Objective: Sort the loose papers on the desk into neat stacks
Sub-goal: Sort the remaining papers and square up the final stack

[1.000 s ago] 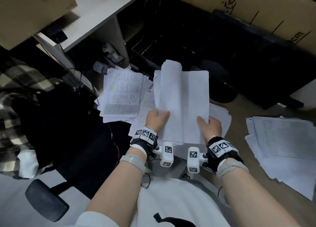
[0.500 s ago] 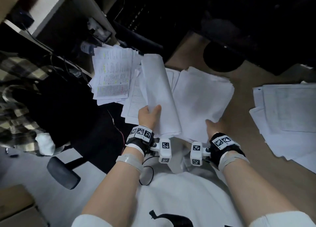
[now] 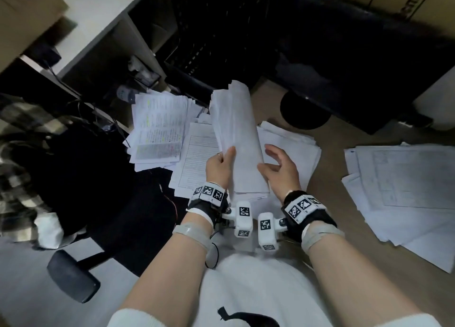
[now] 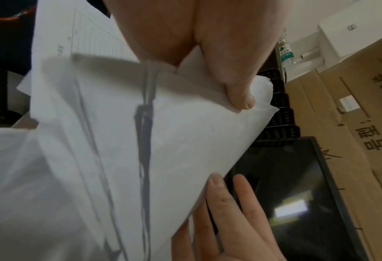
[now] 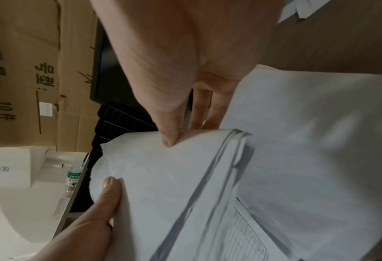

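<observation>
My left hand (image 3: 219,164) grips a thick curved sheaf of white papers (image 3: 236,134) by its left edge and holds it up off the wooden desk (image 3: 330,179). Its thumb (image 4: 241,98) lies on the top sheet. My right hand (image 3: 278,169) is at the sheaf's right edge with its thumb (image 5: 167,137) touching the paper and its fingers (image 4: 221,197) straight alongside. A white stack (image 3: 295,144) lies on the desk under my right hand. A lined form (image 3: 194,159) lies under the sheaf, and a highlighted pile (image 3: 157,129) sits further left.
A spread pile of sheets (image 3: 406,183) covers the desk's right side. A round black monitor base (image 3: 305,110) and a black mesh tray (image 3: 197,43) stand behind the papers. A black chair (image 3: 73,179) is at the left, and cardboard boxes (image 4: 341,123) line the back.
A second ago both hands held the sheaf spread open. My right hand laid its half on the desk stack, then came back up to the sheaf in my left hand.
</observation>
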The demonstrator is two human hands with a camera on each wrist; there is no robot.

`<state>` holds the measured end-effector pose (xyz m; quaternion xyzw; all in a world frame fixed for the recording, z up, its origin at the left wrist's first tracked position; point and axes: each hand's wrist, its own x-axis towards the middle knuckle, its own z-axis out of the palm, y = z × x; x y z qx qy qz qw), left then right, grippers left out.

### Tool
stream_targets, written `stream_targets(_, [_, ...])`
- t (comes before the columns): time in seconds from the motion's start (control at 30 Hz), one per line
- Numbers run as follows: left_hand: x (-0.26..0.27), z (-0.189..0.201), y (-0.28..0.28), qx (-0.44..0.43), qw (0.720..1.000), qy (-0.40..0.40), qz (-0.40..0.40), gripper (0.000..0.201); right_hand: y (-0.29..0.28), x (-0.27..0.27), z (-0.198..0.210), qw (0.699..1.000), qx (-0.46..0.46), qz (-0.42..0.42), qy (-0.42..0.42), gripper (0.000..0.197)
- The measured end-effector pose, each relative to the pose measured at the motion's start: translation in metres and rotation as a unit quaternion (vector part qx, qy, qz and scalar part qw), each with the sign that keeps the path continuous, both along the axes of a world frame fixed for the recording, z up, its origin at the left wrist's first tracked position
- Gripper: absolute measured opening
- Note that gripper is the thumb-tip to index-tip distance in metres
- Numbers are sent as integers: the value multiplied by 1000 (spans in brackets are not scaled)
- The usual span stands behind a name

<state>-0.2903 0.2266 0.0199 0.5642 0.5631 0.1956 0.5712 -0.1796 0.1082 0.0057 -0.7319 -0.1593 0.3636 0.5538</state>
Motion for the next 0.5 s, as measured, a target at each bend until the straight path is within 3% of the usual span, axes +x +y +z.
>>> stream_targets(0.2, [-13, 11, 24, -97, 990, -102, 8, 40, 29, -17, 21, 1000, -4, 11, -3, 33])
stream_targets(0.33, [-31, 15, 45, -140, 981, -137, 7, 35, 53, -41, 39, 996, 9, 69, 49, 46])
stream_targets(0.43, [-46, 17, 59, -143, 980, -132, -49, 22, 66, -60, 42, 997, -3, 50, 51, 60])
stream_targets(0.5, [-54, 19, 64, -139, 978, -108, -114, 15, 71, -68, 39, 998, -53, 4, 24, 56])
